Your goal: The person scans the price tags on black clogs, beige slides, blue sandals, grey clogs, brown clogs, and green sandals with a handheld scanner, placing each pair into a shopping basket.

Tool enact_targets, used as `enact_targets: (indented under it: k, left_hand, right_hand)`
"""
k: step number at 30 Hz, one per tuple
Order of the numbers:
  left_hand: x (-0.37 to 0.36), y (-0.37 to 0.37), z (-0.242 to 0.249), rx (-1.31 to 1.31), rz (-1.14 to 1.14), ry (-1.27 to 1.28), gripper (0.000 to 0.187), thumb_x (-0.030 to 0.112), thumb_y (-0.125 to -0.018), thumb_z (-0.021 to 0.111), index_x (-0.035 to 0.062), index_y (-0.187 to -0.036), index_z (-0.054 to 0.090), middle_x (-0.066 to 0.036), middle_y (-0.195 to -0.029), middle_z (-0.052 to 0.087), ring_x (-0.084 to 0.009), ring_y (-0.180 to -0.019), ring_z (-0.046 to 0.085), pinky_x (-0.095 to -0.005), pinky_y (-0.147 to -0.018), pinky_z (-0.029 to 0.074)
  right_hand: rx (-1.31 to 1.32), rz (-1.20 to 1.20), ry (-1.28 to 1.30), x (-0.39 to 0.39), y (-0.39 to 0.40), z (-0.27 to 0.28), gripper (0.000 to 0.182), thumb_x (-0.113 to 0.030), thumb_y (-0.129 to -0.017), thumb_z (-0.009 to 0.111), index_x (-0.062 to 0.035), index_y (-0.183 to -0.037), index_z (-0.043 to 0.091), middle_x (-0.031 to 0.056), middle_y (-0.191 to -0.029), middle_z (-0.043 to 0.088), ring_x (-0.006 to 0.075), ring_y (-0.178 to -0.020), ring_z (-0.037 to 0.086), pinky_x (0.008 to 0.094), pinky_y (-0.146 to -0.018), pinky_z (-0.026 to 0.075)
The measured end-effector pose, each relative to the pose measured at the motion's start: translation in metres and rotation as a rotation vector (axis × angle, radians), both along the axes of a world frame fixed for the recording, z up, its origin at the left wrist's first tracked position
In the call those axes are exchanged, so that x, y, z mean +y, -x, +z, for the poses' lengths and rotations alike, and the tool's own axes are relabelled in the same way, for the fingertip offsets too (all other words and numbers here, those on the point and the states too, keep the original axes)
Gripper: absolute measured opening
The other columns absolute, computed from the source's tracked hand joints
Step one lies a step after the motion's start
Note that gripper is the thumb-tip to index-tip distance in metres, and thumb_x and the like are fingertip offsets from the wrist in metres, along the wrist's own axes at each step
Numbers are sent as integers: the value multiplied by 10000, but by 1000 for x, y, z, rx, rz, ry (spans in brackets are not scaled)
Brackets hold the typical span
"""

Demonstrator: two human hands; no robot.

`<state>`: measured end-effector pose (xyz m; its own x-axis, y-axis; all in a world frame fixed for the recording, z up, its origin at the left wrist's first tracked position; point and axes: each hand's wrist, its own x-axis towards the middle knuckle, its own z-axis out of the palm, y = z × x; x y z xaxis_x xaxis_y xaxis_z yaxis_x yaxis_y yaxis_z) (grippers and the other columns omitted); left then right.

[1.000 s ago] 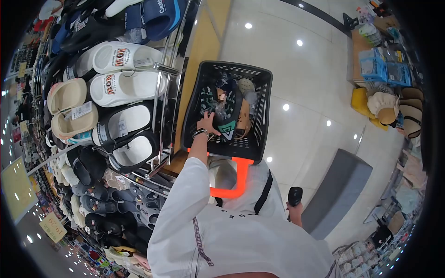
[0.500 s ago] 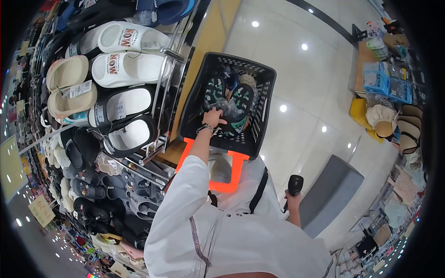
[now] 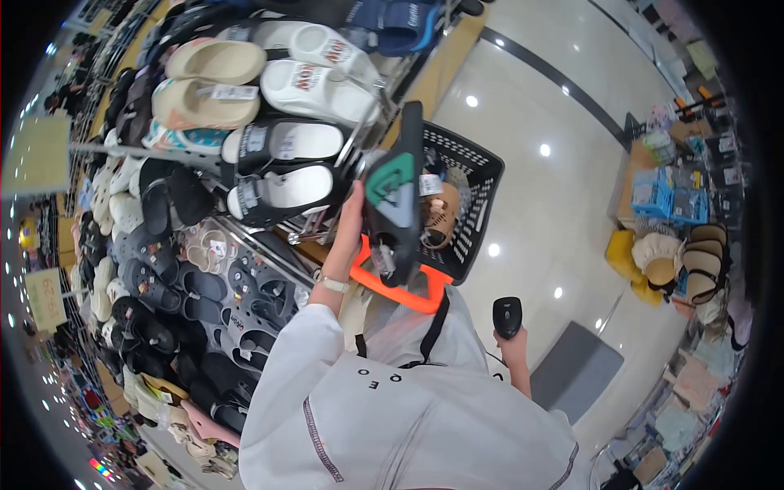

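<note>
My left hand [image 3: 349, 224] grips a pair of black slippers [image 3: 398, 196], holding them upright above the near left side of the basket. A green and light-grey design shows on the strap. Below is the black perforated shopping basket [image 3: 476, 220] with an orange handle [image 3: 408, 296]. Inside it lie a tan clog [image 3: 439, 216] and other footwear, partly hidden by the slippers; a white tag [image 3: 430, 184] shows near the clog. Low on the right, my right hand [image 3: 513, 347] is closed around the handle of a black barcode scanner [image 3: 507, 316].
A metal rack on the left carries white slides [image 3: 314, 86], beige clogs [image 3: 208, 102], black-and-white slides [image 3: 286, 188] and many dark clogs. A grey bench [image 3: 576, 371] stands on the tiled floor at right. Beyond are hats [image 3: 702, 261] and blue packages [image 3: 653, 192].
My left hand has lifted the black slippers out of the basket and turned them upright. The tan clog beneath is now exposed. The view has shifted, and the scanner has moved slightly.
</note>
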<state>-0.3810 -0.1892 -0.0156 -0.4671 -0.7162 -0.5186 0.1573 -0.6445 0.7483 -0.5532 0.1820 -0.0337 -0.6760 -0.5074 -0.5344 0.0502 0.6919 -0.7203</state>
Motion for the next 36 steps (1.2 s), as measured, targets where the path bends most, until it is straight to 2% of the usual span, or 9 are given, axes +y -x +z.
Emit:
enact_targets:
  k: [1,4,11,18,23,25,27,29,36]
  left_hand:
    - [1,-14,20,140,76,-107,536,456,-914,332,7,-1171,474,-50,-1092,545,-109,-964,512,-256,-859,396]
    - [19,-84,19,384,194,99,561,499,-880,383,49,-1209,441,-78,-1187,507,-180,-1054,499,-313,-923,373]
    - [53,-231,66,168,269,197,478,453,-876,421,41,-1106,501,-43,-1044,530,-138,-933,512,-274,-812,391]
    - [113,-337,114,-65,353,223,407,406,-873,458,34,-1004,560,-7,-900,553,-96,-813,526,-235,-702,409]
    - [134,-375,144,-224,390,247,368,373,-870,485,29,-930,602,18,-798,569,-66,-727,535,-207,-623,422]
    - [124,-387,115,-283,182,654,319,317,-836,556,43,-683,615,43,-593,501,-39,-565,468,-215,-503,341]
    - [125,-376,123,-770,133,865,386,330,-747,629,40,-503,557,-42,-495,472,-149,-516,459,-299,-519,325]
    - [127,-369,112,-1087,119,1056,374,360,-706,637,53,-500,584,-52,-512,498,-191,-544,466,-324,-590,328]
    - [127,-386,53,-1467,-121,1241,315,378,-690,612,84,-580,636,-26,-636,523,-173,-729,473,-332,-693,333]
  right_hand:
    - [21,87,-1,-5,-5,10,164,0,-624,650,21,-741,537,67,-583,555,144,-462,530,280,-430,414]
    - [-20,203,40,-17,-19,41,122,7,-625,646,14,-705,554,57,-557,548,132,-451,521,271,-420,405]
    - [-541,341,191,-64,-98,123,216,5,-671,674,-8,-860,570,44,-690,593,86,-507,510,230,-456,413]
    - [-311,773,336,-138,-192,145,279,-20,-681,675,-30,-927,546,35,-725,601,87,-540,526,223,-483,419]
    - [-429,702,436,-166,-227,153,244,-6,-711,618,-20,-941,539,39,-767,600,90,-536,504,225,-490,407]
    - [-447,736,441,-175,-237,154,243,-10,-713,612,-18,-945,539,40,-774,599,89,-545,501,226,-503,409]
    - [-465,762,436,-181,-244,154,242,-13,-716,606,-16,-948,539,41,-781,598,87,-553,498,227,-517,411]
    - [-399,833,450,-190,-249,154,246,-9,-717,594,-11,-957,538,43,-792,599,84,-569,498,228,-537,412]
    - [-426,830,432,-206,-246,140,221,3,-708,605,-11,-924,563,43,-803,609,84,-581,508,224,-531,418]
